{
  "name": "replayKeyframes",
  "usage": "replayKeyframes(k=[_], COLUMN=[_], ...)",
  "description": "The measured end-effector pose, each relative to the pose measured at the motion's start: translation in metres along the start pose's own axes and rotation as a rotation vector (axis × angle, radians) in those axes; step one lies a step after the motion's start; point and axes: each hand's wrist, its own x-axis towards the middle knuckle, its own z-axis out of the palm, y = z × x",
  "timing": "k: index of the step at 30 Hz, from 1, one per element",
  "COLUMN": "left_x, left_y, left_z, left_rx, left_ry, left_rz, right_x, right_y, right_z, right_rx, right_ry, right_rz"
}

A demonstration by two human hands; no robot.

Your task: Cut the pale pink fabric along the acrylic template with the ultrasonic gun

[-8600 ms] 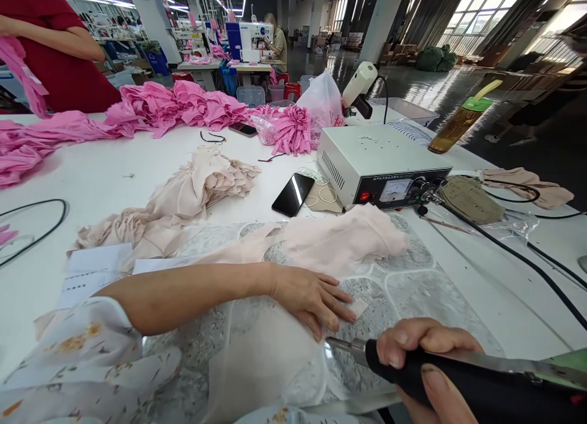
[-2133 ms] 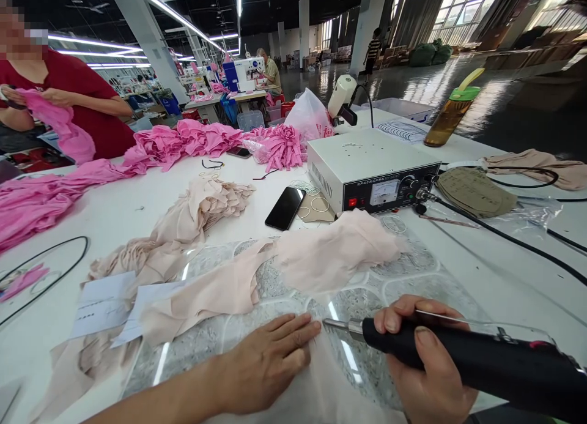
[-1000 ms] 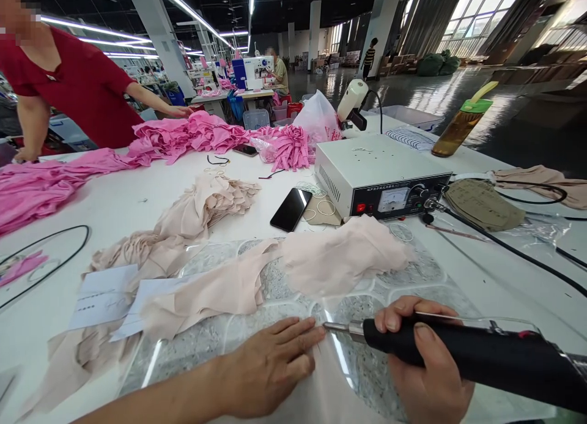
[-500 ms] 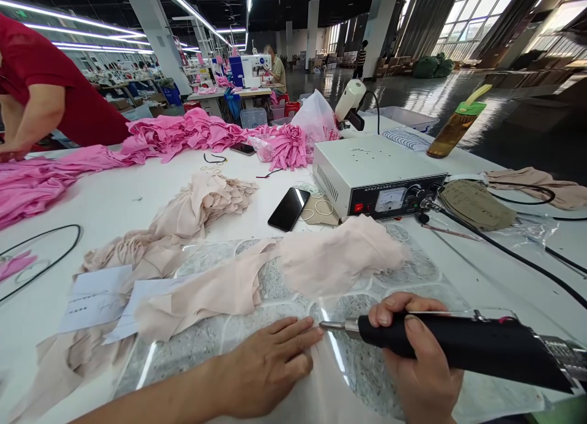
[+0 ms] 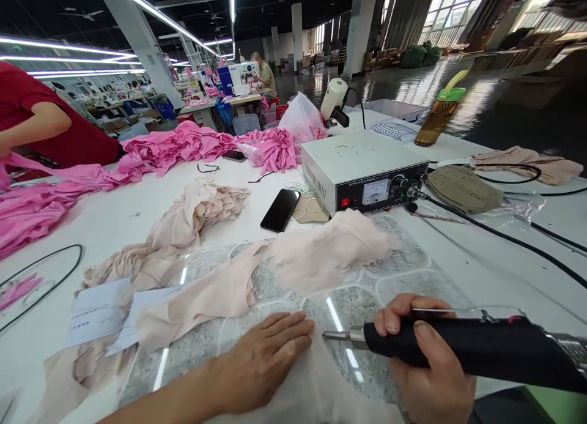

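Observation:
My left hand (image 5: 270, 357) lies flat, fingers stretched and side by side, on a thin pale beige fabric piece (image 5: 321, 384) spread over the clear-topped, stone-patterned sheet (image 5: 192, 338). In my right hand (image 5: 426, 357) is a black handheld ultrasonic welder (image 5: 481, 349), its fingers and thumb wrapped round the body. The welder's slim metal tip points left, just right of my left fingertips and by the fabric's edge; whether it touches the surface I cannot tell. Beyond the hands lie a pale pink-beige fabric heap (image 5: 332, 246) and a strip of layered fabric (image 5: 206, 289).
A white control box (image 5: 362, 167) with a cable stands behind, near a black phone (image 5: 280, 210) and a tilted-looking bottle (image 5: 440, 117). Beige cut pieces (image 5: 197, 219) and paper slips (image 5: 98, 311) lie left. Across the table, a person in red (image 5: 50, 118) handles pink fabric (image 5: 178, 145).
The welder's tip has drawn slightly away from my left fingertips. My left hand stays flat. The view has shifted a little, and the person in red has raised an arm, lifting pink fabric.

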Motion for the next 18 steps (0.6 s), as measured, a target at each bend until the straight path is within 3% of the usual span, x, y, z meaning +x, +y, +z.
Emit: replayKeyframes(k=[8, 18], left_x=[0.004, 0.007], left_y=[0.006, 0.012], left_z=[0.006, 0.006], left_rx=[0.045, 0.063], left_ry=[0.011, 0.020], left_rz=[0.026, 0.035], right_x=[-0.002, -0.003], right_y=[0.003, 0.004], right_z=[-0.002, -0.004], right_rx=[0.030, 0.040], right_ry=[-0.083, -0.081], right_rz=[-0.059, -0.056])
